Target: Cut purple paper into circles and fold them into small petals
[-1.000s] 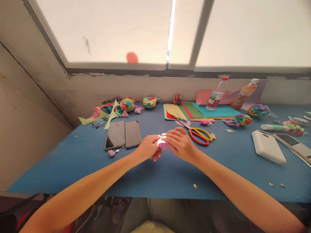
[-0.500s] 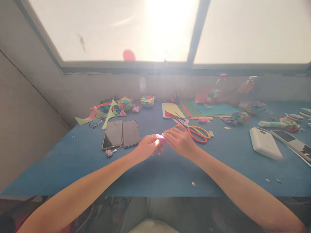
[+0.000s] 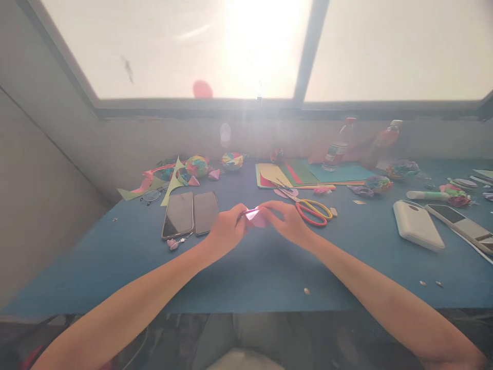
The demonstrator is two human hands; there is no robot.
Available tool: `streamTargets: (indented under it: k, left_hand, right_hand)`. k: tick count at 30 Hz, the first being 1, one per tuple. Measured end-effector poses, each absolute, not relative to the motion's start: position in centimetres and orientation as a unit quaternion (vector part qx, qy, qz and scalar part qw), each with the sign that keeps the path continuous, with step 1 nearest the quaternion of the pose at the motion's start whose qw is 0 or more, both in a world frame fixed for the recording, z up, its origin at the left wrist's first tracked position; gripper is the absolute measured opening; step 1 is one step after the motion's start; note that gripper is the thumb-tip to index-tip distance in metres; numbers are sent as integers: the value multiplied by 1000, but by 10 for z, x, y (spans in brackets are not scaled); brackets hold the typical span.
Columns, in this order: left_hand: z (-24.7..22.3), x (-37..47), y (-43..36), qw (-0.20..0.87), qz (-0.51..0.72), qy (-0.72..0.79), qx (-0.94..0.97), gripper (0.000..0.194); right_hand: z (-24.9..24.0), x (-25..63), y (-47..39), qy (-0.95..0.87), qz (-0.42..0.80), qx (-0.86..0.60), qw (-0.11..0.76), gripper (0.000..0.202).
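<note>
Between my two hands, above the middle of the table, is a small pink piece of paper (image 3: 257, 218), brightly lit along its upper part. My left hand (image 3: 230, 224) pinches its left side with closed fingers. The right side is held by my right hand (image 3: 285, 220), thumb and fingers pressed together on it. Part of the paper is hidden behind my fingers, so its full shape is unclear. Scissors with red and yellow handles (image 3: 313, 211) lie just beyond my right hand, their blades over a pink paper round (image 3: 285, 192).
Two phones (image 3: 177, 216) lie left of my hands. Coloured paper sheets (image 3: 339, 173), paper balls (image 3: 232, 161) and a bottle (image 3: 336, 149) stand along the back. On the right are a glue stick (image 3: 427, 195) and a white box-like device (image 3: 418, 225). Blue covers the table (image 3: 246, 277).
The pink paper shows more between my hands, which have shifted slightly apart. My right fingers have drawn back from covering it. The whole view has moved a little.
</note>
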State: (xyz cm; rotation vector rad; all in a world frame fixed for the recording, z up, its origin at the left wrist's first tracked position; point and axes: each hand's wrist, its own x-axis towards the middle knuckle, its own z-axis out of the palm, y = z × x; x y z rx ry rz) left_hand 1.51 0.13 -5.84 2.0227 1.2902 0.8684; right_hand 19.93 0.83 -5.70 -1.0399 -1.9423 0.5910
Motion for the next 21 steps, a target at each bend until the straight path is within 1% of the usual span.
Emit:
streamTargets:
  k: [4,8,10,14,16,21]
  left_hand:
    - [-57,12,4,230,319,482,783,24]
    - [-58,10,3,185,310,467,807,26]
    - [-57,11,2,203,310,466,804,26]
    - [-53,13,-1,296,348,471,755,18]
    - [-52,14,0,301,372,486,731,16]
    - [-54,13,3,206,410,471,754,20]
  right_hand:
    - [-57,199,10,-740,313,-417,426,29]
    - [-59,199,10,-745,320,-407,421,27]
    - [-59,199,11,-749,315,-409,415,26]
    - [-58,198,12,-740,323,-420,415,27]
    - [-58,198,12,-735,331,-418,419,28]
    - [-58,198,13,-726,349,-413,426,29]
